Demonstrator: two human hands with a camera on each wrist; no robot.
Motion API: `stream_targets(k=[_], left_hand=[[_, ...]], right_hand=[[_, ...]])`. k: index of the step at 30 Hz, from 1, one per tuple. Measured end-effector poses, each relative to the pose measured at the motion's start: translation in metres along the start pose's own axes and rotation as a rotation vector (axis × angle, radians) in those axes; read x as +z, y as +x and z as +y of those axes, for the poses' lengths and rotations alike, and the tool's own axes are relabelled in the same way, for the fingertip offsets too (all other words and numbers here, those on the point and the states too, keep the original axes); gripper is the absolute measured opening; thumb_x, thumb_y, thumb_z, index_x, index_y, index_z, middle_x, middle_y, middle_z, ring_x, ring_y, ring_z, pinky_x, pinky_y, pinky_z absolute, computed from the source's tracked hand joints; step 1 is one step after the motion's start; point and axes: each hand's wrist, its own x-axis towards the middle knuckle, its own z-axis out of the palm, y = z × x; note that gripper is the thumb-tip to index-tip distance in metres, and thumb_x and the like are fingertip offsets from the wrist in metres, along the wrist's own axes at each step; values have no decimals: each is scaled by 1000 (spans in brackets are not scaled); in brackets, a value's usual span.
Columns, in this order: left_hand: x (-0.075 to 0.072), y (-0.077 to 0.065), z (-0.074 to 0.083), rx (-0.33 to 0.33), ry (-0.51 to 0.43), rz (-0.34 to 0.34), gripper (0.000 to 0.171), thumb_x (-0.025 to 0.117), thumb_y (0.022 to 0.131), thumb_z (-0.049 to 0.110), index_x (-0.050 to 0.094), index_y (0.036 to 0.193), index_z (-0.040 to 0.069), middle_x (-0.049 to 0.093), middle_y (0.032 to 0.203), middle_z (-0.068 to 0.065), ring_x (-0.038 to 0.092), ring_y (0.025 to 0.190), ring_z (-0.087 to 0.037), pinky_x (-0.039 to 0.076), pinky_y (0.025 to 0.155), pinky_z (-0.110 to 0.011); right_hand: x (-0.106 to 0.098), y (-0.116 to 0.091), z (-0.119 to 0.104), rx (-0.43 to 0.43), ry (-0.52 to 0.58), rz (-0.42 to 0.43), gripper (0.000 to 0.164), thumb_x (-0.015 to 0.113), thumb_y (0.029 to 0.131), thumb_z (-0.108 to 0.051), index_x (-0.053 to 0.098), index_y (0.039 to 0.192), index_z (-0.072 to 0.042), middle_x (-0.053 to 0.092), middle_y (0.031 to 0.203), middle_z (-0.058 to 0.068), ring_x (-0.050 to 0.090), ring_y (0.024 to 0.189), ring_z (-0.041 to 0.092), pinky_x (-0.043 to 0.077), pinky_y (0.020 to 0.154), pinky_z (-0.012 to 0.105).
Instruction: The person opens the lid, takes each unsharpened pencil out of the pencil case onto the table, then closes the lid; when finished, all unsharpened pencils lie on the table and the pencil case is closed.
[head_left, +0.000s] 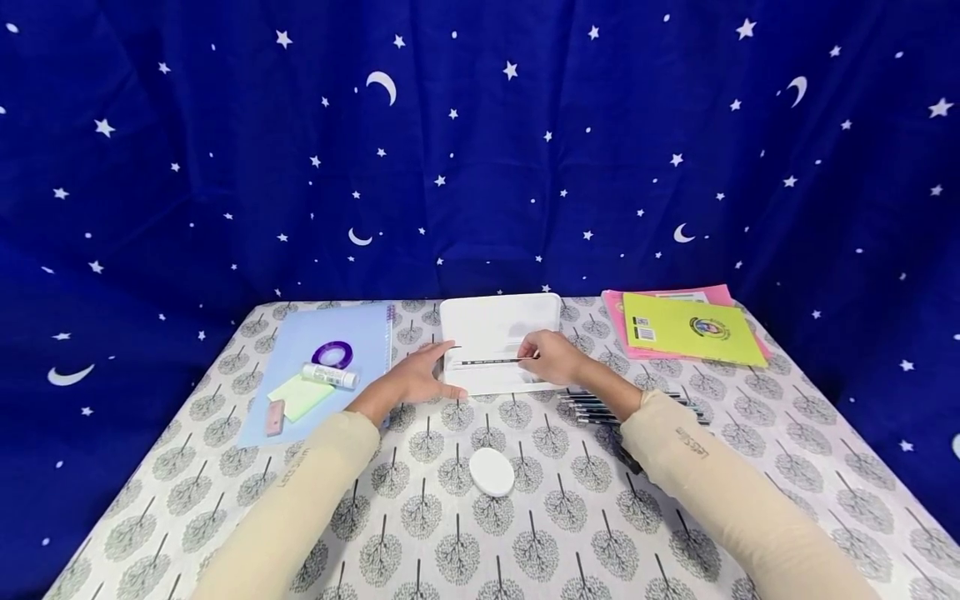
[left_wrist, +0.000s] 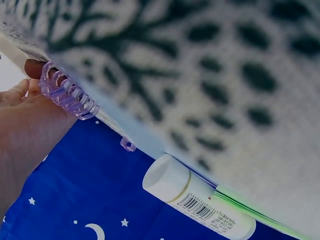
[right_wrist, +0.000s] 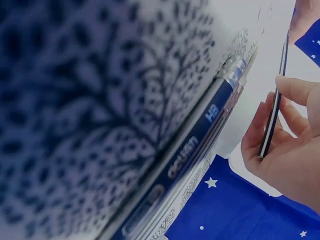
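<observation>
In the head view an open white case [head_left: 501, 321], its lid raised at the back, lies at the table's far middle. My right hand [head_left: 553, 358] pinches a dark pencil [head_left: 483, 362] between thumb and fingers, level over the case's front part. The right wrist view shows the pencil [right_wrist: 274, 112] slanting across the fingers. My left hand [head_left: 417, 375] is at the case's left end, thumb and fingers spread at its edge. Below my right forearm lies a bundle of dark pencils [head_left: 592, 408]; one, marked HB [right_wrist: 200, 135], looms close in the right wrist view.
At left, a blue spiral notebook [head_left: 300, 333] bears purple tape [head_left: 332, 355], a glue stick [head_left: 330, 376], green sticky notes [head_left: 300, 398] and a pink eraser [head_left: 275, 417]. A white oval object [head_left: 492, 472] lies in front. Yellow [head_left: 686, 329] and pink books [head_left: 613, 321] are back right.
</observation>
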Motion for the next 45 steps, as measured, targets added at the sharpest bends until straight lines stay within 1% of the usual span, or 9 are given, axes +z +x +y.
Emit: stream_targets(k=[3, 10, 19, 22, 28, 31, 34, 40, 45], left_hand=[[-1, -1, 0, 3, 2, 0, 107, 77, 76, 59, 18, 160, 27, 15, 165, -10, 15, 150, -34, 16, 118, -61], [-1, -1, 1, 7, 4, -5, 108, 77, 76, 60, 18, 160, 27, 15, 165, -10, 15, 150, -34, 16, 118, -61], [-1, -2, -1, 2, 3, 1, 106, 77, 77, 58, 18, 160, 28, 14, 165, -11, 16, 150, -35, 16, 117, -62], [-1, -2, -1, 6, -5, 2, 107, 77, 77, 58, 18, 160, 27, 14, 165, -11, 15, 150, -36, 16, 117, -62], [-1, -3, 0, 5, -7, 3, 108, 77, 76, 59, 18, 160, 26, 14, 165, -11, 15, 150, -35, 16, 118, -61], [-1, -2, 0, 1, -12, 1, 108, 78, 76, 58, 18, 160, 27, 14, 165, -11, 16, 150, -36, 16, 117, -62], [0, -2, -1, 1, -12, 3, 107, 78, 76, 58, 18, 160, 27, 15, 165, -11, 16, 149, -36, 17, 117, -62], [1, -1, -1, 7, -9, 7, 107, 77, 77, 58, 18, 160, 27, 15, 165, -10, 16, 150, -34, 16, 118, -61], [1, -1, 0, 6, -4, 7, 107, 77, 76, 58, 18, 160, 27, 15, 165, -10, 15, 150, -34, 16, 118, -61]], right_hand=[[-2, -3, 0, -2, 1, 19, 6, 67, 89, -8, 68, 93, -5, 67, 87, 3, 61, 75, 15, 54, 76, 34], [-7, -11, -2, -41, -18, 51, 5, 68, 88, -9, 70, 92, -6, 67, 85, 1, 60, 76, 15, 52, 77, 36], [-12, -22, -16, -74, -7, 76, 4, 70, 88, -13, 71, 91, -10, 67, 86, -3, 61, 75, 13, 52, 72, 32], [-14, -27, -21, -105, -4, 80, 5, 71, 88, -13, 71, 91, -8, 67, 86, -3, 60, 72, 12, 51, 70, 31], [-16, -38, -28, -123, 11, 76, 5, 71, 88, -11, 71, 91, -8, 67, 84, -4, 57, 65, 11, 51, 65, 30], [-17, -44, -29, -134, 11, 77, 5, 71, 88, -10, 71, 91, -7, 67, 84, -4, 57, 64, 11, 51, 66, 29], [-18, -50, -28, -136, 29, 74, 5, 71, 88, -9, 71, 92, -6, 67, 84, -3, 55, 61, 12, 50, 64, 29], [-22, -63, -24, -141, 56, 87, 4, 73, 87, -8, 70, 90, -8, 66, 85, -3, 56, 66, 14, 49, 66, 29], [-25, -72, -19, -152, 43, 85, 4, 73, 87, -7, 71, 90, -9, 66, 85, -4, 58, 71, 15, 49, 69, 30]])
